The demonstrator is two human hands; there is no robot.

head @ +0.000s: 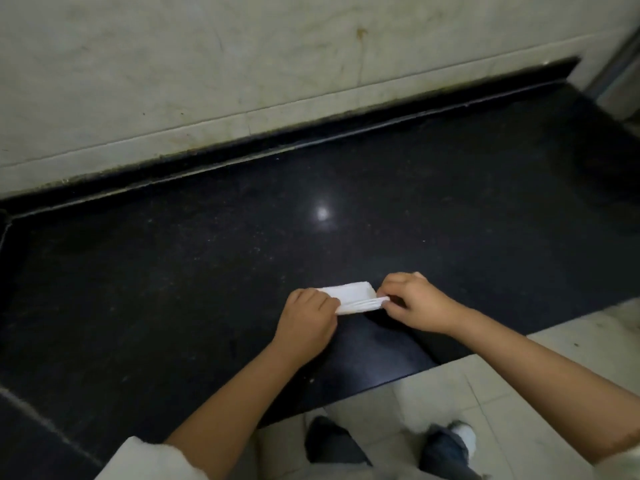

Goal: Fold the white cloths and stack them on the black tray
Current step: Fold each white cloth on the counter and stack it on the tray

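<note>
Head view: both hands, left hand (306,315) and right hand (417,303), pinch folded white cloth (353,296) (unlabelled)

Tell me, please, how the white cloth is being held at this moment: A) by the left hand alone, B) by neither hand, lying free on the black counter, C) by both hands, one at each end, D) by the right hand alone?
C: the left hand pinches the left end of the folded white cloth and the right hand pinches its right end.
</note>
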